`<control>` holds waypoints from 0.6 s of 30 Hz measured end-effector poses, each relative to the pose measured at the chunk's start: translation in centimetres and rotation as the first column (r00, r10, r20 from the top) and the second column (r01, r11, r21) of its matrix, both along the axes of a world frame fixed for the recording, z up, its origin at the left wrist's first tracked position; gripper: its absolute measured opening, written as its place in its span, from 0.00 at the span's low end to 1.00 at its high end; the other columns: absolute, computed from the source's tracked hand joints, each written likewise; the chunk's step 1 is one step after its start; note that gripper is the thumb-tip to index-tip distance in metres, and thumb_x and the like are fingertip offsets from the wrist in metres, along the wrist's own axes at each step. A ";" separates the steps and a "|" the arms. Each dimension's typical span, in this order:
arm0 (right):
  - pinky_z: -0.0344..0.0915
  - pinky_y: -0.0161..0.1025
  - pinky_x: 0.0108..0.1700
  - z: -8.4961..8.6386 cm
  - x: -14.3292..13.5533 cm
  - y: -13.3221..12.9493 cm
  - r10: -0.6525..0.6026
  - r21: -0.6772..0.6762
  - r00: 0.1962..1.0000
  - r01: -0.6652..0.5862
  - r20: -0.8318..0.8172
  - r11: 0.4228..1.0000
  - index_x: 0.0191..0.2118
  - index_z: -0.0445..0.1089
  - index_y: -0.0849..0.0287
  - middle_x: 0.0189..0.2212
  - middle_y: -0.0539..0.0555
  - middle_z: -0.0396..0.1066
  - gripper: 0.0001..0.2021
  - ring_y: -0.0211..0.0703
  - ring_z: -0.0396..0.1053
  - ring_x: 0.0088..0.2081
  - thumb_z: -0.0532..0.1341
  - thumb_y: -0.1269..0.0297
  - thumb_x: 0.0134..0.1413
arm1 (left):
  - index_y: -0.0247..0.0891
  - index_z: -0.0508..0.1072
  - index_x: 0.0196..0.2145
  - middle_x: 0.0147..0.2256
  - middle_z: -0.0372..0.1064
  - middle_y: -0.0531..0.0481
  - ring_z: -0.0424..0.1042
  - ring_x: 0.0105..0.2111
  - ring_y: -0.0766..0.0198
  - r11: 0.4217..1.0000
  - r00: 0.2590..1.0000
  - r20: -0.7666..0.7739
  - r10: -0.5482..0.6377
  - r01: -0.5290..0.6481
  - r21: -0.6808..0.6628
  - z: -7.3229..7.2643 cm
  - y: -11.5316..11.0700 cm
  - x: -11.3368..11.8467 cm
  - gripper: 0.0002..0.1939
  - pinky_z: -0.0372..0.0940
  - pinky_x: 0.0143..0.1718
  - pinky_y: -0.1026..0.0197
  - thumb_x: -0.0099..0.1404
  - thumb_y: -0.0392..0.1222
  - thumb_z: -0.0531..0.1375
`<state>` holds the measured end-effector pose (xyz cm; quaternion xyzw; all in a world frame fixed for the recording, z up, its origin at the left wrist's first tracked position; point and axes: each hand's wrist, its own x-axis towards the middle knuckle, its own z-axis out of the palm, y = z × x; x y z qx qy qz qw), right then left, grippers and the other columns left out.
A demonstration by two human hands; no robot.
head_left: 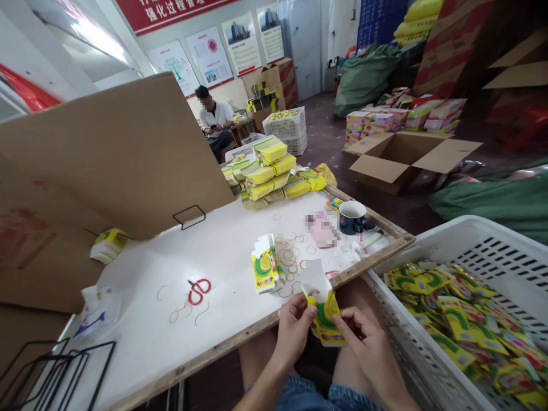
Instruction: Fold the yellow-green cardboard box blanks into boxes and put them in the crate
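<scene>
A yellow and green printed box (pixel 327 317) with a white flap standing up is held over my lap, just past the table's front edge. My left hand (pixel 296 322) pinches its left side between thumb and fingers. On the right side, the thumb and fingers of my right hand (pixel 363 334) grip the same box. Beyond it on the white table stands a small stack of similar yellow boxes (pixel 265 268). Loose rubber bands (pixel 291 253) lie around that stack. Red-handled scissors (pixel 199 291) rest farther left.
Yellow bundles (pixel 269 174) are piled at the table's far end. A dark mug (pixel 351 221) stands near the right edge. At right, a white basket (pixel 428 234) holds yellow packs. Cardboard (pixel 128 154) rises at left, above black wire frames (pixel 64 365). A person (pixel 216 117) sits behind.
</scene>
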<state>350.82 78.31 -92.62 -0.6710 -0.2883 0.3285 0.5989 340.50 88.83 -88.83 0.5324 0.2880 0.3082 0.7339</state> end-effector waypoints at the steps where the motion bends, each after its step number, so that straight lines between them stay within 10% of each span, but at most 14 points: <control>1: 0.71 0.37 0.37 -0.1 0.0 0.0 0.013 -0.003 1.000 -0.013 0.007 1.000 0.35 0.71 0.60 0.33 0.57 0.75 0.18 0.49 0.74 0.34 0.61 0.47 0.52 | 0.35 0.77 0.38 0.36 0.77 0.44 0.74 0.36 0.58 1.000 1.000 -0.010 -0.002 0.002 0.003 -0.1 0.0 0.0 0.19 0.67 0.42 0.59 0.55 0.53 0.67; 9: 0.71 0.34 0.32 0.0 -0.6 -0.4 0.046 -0.037 0.998 -0.045 0.051 0.998 0.33 0.69 0.59 0.29 0.55 0.74 0.19 0.46 0.74 0.30 0.58 0.46 0.54 | 0.34 0.72 0.28 0.20 0.64 0.54 0.57 0.18 0.72 0.998 0.977 -0.201 0.066 -0.065 0.011 -1.8 -0.3 0.3 0.20 0.55 0.21 0.68 0.57 0.56 0.63; 18: 0.72 0.40 0.43 -1.3 0.9 -0.4 -0.010 0.097 1.000 0.011 -0.015 0.995 0.56 0.63 0.55 0.48 0.60 0.72 0.25 0.49 0.73 0.44 0.63 0.53 0.54 | 0.43 0.52 0.58 0.40 0.72 0.46 0.74 0.39 0.58 0.984 0.978 -0.116 -0.171 0.176 0.033 -1.4 -0.5 -1.4 0.33 0.66 0.42 0.57 0.61 0.43 0.63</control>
